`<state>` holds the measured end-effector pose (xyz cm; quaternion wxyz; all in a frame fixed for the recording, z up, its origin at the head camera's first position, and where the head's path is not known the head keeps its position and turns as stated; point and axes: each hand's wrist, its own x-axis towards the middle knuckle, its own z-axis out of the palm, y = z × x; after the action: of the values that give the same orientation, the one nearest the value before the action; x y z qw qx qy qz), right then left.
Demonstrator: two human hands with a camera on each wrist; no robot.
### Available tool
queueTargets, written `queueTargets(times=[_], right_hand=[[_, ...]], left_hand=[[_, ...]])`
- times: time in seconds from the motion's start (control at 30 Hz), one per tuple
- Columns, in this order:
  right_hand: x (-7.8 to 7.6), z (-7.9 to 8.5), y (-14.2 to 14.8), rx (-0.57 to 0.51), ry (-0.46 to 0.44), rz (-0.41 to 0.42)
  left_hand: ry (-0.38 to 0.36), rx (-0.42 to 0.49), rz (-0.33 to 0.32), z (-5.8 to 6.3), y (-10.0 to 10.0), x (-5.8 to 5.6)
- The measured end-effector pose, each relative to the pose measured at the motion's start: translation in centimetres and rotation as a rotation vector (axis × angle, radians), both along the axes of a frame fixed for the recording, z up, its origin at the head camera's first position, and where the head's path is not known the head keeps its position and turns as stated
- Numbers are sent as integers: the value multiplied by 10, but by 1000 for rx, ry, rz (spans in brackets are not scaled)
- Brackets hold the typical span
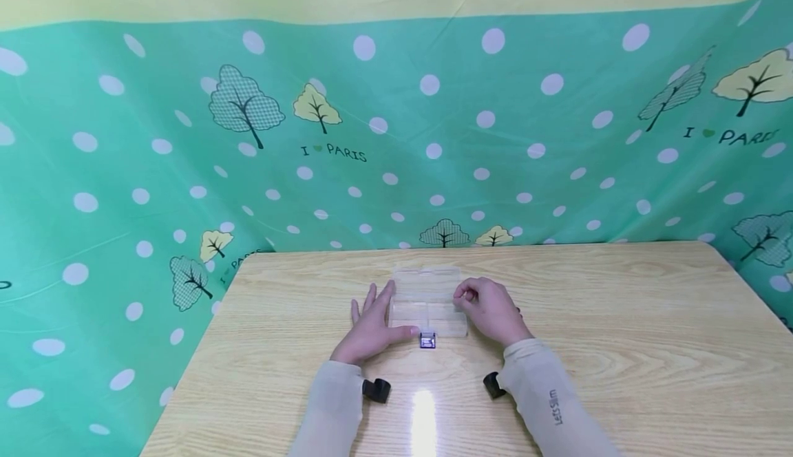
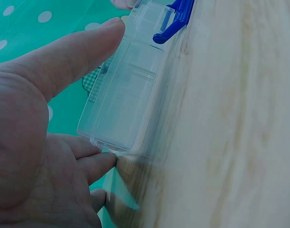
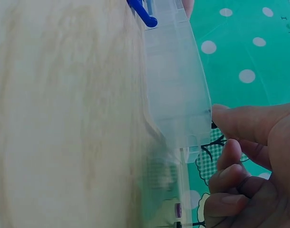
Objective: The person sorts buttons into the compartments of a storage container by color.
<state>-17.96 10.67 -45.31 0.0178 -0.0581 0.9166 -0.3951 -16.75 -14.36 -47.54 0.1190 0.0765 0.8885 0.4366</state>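
Note:
A clear plastic box (image 1: 409, 312) lies on the table with its lid (image 1: 424, 285) folded back behind it. At its front edge sits a blue latch (image 1: 427, 340), which sticks out in the left wrist view (image 2: 176, 28). My left hand (image 1: 372, 333) spans the box's left side, fingers extended along that side and thumb at the front edge. Over the right end, my right hand (image 1: 489, 309) has its fingers curled, with thumb and forefinger close together. In the right wrist view the thumb (image 3: 249, 121) overlaps the box's edge; I cannot tell whether the fingertips pinch something small.
The box stands on a wood-grain table (image 1: 279, 388), toward its back edge. A green dotted cloth (image 1: 396, 133) hangs behind and at the sides. Something small and dark (image 1: 519, 310) shows just past the right hand. Black wrist mounts (image 1: 376, 390) sit at both sleeves.

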Motion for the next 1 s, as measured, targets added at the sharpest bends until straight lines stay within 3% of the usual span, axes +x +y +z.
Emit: queueTargets(times=[1.0], right_hand=[[-2,-7,0,-5,-4,1]], left_hand=[[2,-20,7,-1,0,-2]])
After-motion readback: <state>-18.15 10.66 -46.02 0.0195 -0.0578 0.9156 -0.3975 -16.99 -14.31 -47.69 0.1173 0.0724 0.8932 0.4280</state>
